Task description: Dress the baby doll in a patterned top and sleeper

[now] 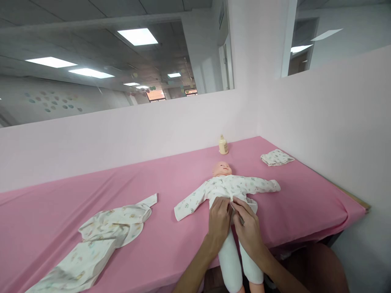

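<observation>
A baby doll lies on its back, head toward the wall, arms spread in a white printed baby shirt and legs in white pants. At the doll's belly, my left hand and my right hand meet with fingertips pinched on the shirt's front edge. What exactly lies between the fingertips is partly hidden by the fingers. Both sleeves stretch out past the doll's hands, which do not show. The feet hang over the near table edge.
Pink cloth covers the table. Another printed baby garment lies spread at left. A cream pump bottle stands by the back wall, and a folded printed cloth rests at back right. Walls border the back and right.
</observation>
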{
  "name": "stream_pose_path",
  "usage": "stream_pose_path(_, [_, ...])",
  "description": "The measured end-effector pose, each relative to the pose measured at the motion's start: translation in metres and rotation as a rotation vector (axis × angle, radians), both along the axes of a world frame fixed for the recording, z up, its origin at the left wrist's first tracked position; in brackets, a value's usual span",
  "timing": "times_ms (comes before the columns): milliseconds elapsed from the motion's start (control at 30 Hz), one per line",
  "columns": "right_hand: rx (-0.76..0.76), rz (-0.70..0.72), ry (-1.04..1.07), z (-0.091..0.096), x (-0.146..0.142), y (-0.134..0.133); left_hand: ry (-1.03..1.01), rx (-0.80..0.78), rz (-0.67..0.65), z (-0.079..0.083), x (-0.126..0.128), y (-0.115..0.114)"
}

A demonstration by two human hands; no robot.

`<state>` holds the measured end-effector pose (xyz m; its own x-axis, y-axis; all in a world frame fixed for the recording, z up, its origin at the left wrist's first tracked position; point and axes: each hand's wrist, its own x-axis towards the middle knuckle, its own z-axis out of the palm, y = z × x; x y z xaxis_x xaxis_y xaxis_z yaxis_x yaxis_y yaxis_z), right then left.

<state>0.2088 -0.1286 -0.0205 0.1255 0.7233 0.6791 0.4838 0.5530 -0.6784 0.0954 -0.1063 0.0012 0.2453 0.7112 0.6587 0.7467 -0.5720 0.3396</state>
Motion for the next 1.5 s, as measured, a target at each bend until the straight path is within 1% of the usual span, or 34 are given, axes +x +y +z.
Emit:
stream_pose_path(100, [-0.021, 0.022, 0.003, 0.0, 0.001, 0.002, -0.087, -0.146, -0.025, 0.008, -0.001, 0.0])
stream_pose_path(200, [-0.028, 0.054, -0.01, 0.0, 0.002, 0.004, -0.19, -0.3, 0.003, 0.015, -0.001, 0.001])
stream_pose_path(333, [-0.033, 0.064, -0.024, -0.001, 0.004, 0.005, -0.223, -0.404, -0.008, 0.024, -0.002, 0.001])
stream_pose_path(500, [-0.018, 0.071, -0.017, -0.005, 0.003, 0.006, -0.304, -0.537, -0.105, 0.035, -0.006, -0.003])
stream_pose_path(600, [0.018, 0.068, -0.02, -0.007, 0.001, 0.006, -0.338, -0.543, -0.114, 0.037, -0.006, -0.004])
stream_pose_path(800, [0.031, 0.084, -0.035, -0.003, 0.003, 0.004, -0.335, -0.496, -0.015, 0.033, 0.001, -0.002])
stream_pose_path(933, [0.005, 0.053, -0.025, -0.001, 0.002, 0.002, -0.384, -0.533, -0.015, 0.032, 0.002, -0.002])
stream_pose_path(1033, [-0.007, 0.017, -0.018, -0.003, 0.001, 0.002, -0.425, -0.567, -0.024, 0.033, 0.0, -0.002])
stream_pose_path(1167, [0.052, 0.02, -0.094, -0.009, 0.0, 0.002, -0.493, -0.619, -0.036, 0.032, -0.002, 0.0])
stream_pose_path(1300, [0.061, 0.014, -0.162, -0.011, 0.002, 0.003, -0.517, -0.645, -0.053, 0.034, -0.004, 0.004])
stream_pose_path(1400, [0.064, 0.007, -0.201, -0.012, 0.003, 0.003, -0.515, -0.622, -0.064, 0.033, -0.003, 0.004])
stream_pose_path(1500, [0.04, -0.053, -0.192, -0.017, 0.005, 0.003, -0.441, -0.559, -0.007, 0.027, -0.005, -0.005])
